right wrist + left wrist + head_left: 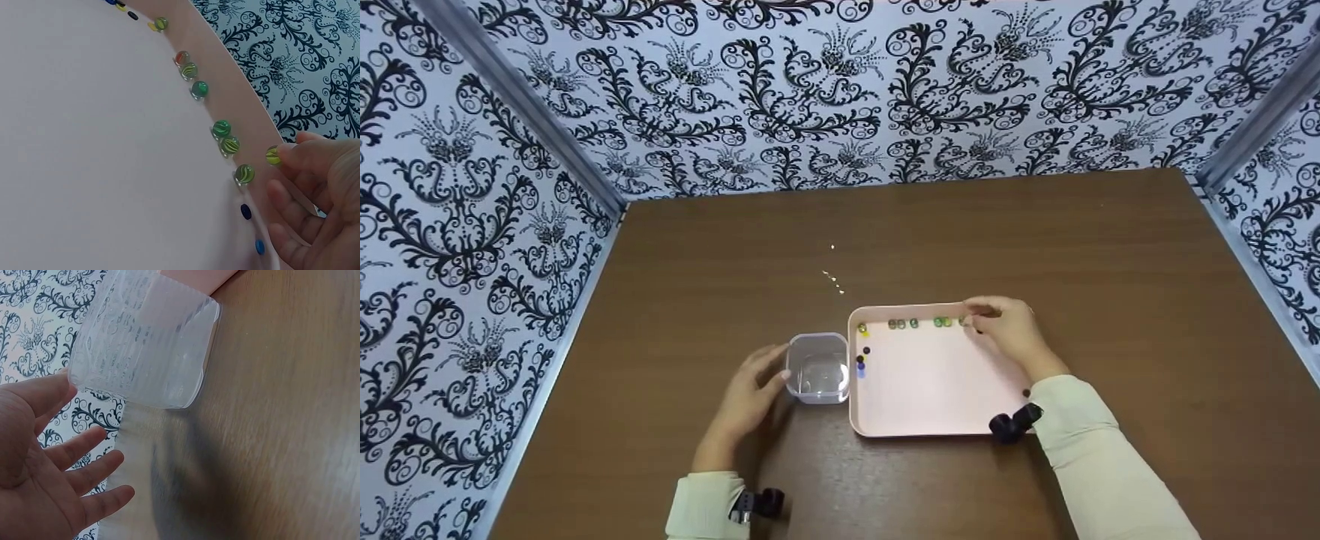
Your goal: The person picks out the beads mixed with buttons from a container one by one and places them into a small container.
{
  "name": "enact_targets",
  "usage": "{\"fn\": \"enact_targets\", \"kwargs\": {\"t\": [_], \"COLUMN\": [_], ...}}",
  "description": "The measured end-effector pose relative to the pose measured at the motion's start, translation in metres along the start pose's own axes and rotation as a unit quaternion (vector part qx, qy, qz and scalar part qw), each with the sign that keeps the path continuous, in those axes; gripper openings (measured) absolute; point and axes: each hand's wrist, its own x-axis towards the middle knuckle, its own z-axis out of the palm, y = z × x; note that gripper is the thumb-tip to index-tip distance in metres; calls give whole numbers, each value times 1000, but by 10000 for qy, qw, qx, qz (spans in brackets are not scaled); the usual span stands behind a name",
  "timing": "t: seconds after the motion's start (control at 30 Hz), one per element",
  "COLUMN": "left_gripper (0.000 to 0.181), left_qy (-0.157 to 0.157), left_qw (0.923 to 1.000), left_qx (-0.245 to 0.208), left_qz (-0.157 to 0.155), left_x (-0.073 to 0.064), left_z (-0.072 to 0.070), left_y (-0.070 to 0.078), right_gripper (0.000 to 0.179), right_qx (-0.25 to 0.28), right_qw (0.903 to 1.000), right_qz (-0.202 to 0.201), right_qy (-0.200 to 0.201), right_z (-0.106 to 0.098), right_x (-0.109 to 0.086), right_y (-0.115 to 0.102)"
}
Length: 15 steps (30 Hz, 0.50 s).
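Note:
A clear plastic container (818, 367) stands on the table against the left side of a pink tray (930, 397). My left hand (751, 390) is at its left side, with thumb and a fingertip touching the outer wall; in the left wrist view the other fingers (90, 475) are spread and hold nothing. Over the tray's far right corner, my right hand (1009, 330) pinches a yellow-green glass marble (273, 156) between thumb and finger. Several green marbles (229, 145) and one with red (182, 58) line the tray's far wall.
Small flat black, blue and yellow pieces lie along the tray's edges, among them a dark one (246, 211) and a blue one (260, 247). The brown table (697, 277) shows bright light spots behind the container. Patterned walls (825, 97) enclose the table.

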Motion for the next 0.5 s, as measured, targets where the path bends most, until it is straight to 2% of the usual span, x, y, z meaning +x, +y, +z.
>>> {"fn": "enact_targets", "kwargs": {"t": [0.2, 0.5], "left_gripper": [40, 39], "left_qy": [-52, -12], "left_qw": [9999, 10000], "left_qx": [-95, -30], "left_qz": [-106, 63], "left_x": [-1, 0], "left_z": [0, 0], "left_y": [0, 0], "right_gripper": [33, 38], "right_qx": [129, 442], "right_qw": [9998, 9987], "right_qz": [79, 239], "right_qy": [152, 12], "right_z": [1, 2], "right_x": [1, 0], "right_y": [-3, -9]}}
